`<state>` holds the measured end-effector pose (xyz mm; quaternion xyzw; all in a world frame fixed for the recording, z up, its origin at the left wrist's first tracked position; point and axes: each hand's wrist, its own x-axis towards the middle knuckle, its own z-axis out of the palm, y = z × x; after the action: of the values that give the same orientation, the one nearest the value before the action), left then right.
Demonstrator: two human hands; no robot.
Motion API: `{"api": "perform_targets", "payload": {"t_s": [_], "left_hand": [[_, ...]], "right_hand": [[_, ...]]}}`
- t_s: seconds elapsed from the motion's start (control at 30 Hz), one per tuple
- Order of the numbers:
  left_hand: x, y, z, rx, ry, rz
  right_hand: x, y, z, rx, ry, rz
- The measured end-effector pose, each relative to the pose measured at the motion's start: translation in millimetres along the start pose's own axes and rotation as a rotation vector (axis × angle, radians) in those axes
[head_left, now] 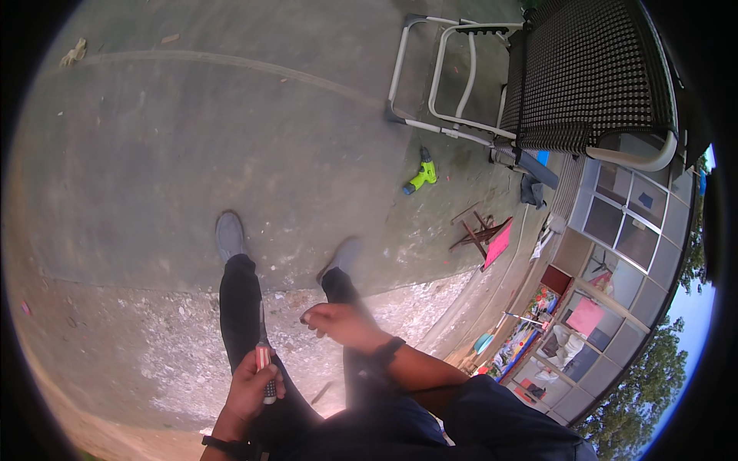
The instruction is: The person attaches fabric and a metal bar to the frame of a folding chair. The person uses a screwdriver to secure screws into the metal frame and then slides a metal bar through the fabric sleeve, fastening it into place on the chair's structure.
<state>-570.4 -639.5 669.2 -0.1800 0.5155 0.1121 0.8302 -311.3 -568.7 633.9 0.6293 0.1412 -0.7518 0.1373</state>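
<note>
My left hand is closed around the handle of a screwdriver. The handle has red and white stripes and a dark patterned butt end, and its thin metal shaft points up and away in front of my dark trouser leg. My right hand hovers to the right of the shaft, apart from it, with thumb and fingers pinched together. Something small and dark may sit at those fingertips, but it is too small to make out. Each wrist wears a dark band.
A green and grey cordless drill lies on the concrete floor ahead. Beyond it stands a black mesh folding chair with a pale metal frame. A pink folding stool is to the right, before a windowed building. A crumpled glove-like thing lies far left.
</note>
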Motion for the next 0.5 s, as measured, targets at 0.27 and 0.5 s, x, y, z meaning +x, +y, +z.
{"api": "perform_targets", "payload": {"t_s": [0.27, 0.5], "left_hand": [[-10, 6, 6, -0.002, -0.004, -0.017], [-16, -13, 43, 0.036, 0.035, -0.017]], "right_hand": [[-3, 2, 7, 0.039, 0.008, -0.060], [-37, 18, -24, 0.084, 0.018, -0.072]]}}
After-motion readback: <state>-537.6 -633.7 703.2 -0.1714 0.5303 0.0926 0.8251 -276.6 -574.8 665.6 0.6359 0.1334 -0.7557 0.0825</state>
